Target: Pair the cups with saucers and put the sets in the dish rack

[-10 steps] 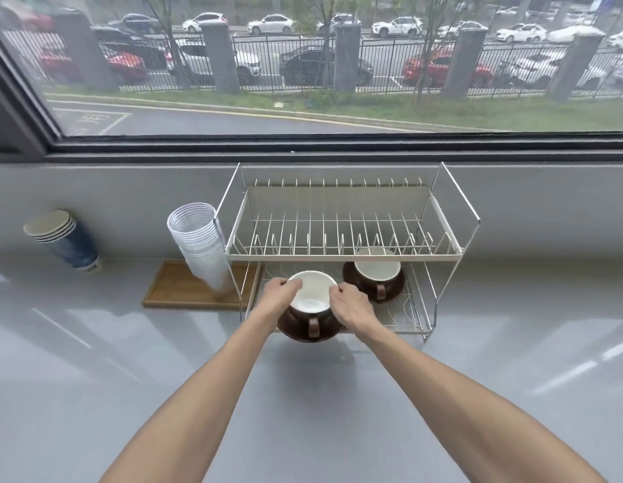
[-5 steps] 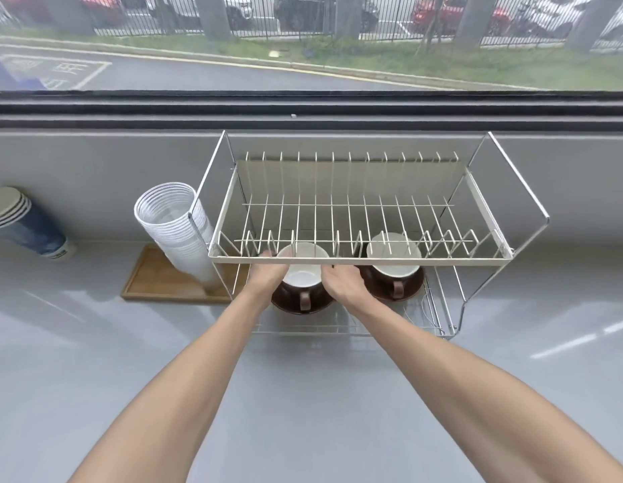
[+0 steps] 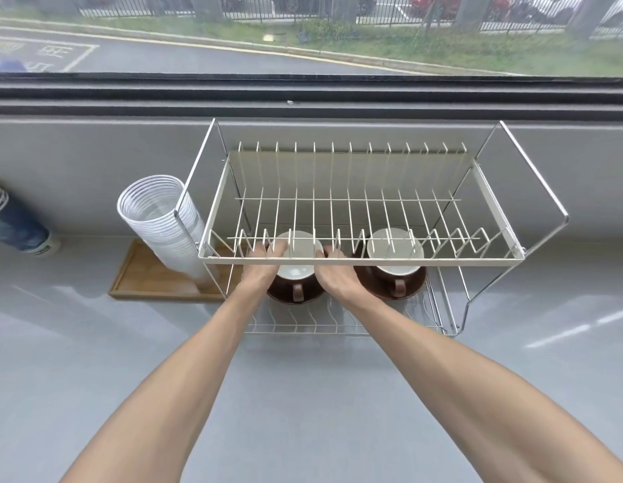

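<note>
Brown cup (image 3: pixel 296 273) gripped by left hand (image 3: pixel 259 270) and right hand (image 3: pixel 337 278) — seemingly seated, lower dish rack (image 3: pixel 358 261).

Lighting: bright, even daylight entering through the window (image 3: pixel 303 33) at the top of the view, with soft pale streaks of glare on the glossy grey worktop (image 3: pixel 512 360) and only faint, diffuse shadows under the dish rack (image 3: pixel 358 261) and the forearms. Picture quality: wide-angle distortion bows the window frame and splays the rack's side wires outward toward the edges. The view beyond the glass is hazy and soft, and fine detail is slightly smeared throughout.
</note>
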A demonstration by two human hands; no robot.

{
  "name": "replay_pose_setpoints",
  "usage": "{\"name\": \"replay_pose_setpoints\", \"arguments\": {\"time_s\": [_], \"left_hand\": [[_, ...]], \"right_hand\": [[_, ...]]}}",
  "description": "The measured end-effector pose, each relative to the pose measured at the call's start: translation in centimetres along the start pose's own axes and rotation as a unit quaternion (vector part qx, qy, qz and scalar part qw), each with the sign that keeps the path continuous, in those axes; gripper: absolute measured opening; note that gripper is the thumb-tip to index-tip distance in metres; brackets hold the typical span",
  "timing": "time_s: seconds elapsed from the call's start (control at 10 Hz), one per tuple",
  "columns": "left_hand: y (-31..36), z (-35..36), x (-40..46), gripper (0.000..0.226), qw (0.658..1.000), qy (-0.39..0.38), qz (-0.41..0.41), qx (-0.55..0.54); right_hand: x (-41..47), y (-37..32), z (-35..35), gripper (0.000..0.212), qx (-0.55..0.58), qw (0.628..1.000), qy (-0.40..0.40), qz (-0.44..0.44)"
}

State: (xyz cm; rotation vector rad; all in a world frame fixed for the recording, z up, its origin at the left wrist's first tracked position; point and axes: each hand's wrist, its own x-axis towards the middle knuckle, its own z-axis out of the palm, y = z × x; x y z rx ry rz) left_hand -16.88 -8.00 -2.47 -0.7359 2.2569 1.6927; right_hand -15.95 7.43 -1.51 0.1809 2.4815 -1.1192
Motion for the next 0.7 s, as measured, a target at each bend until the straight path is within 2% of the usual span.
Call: {"name": "replay_pose_setpoints", "arguments": {"time_s": [0.1,0.3,0.4,0.5,0.7], "left_hand": [[0.4,0.2,-1.2,0.094,1.0,-0.004,0.003,0.026],[0.4,0.2,-2.5,0.066,0.988,-0.024,0.054,0.146],[0.3,-0.4,-3.0,0.049,0.976,-0.021,0.067,0.204],[0.4,-1.3,-4.0,0.047,0.966,-0.035,0.041,0.251],[0.1,-2.4,-5.4,0.068,0.93,-0.048,0.041,0.361]], "right_hand": [[0.1,0.0,0.2,0.039,0.013,1.0,0.021,0.0],[-1.3,-0.4,-0.1,0.046,0.033,0.999,0.023,-0.024],[-2.4,-0.5,-0.7,0.05,0.007,1.0,0.005,-0.026],[-3.3,-0.2,-1.3,0.048,-0.017,1.0,-0.021,-0.005],[-6.3,-0.6,-2.8,0.049,-0.069,0.995,-0.065,0.008]]}}
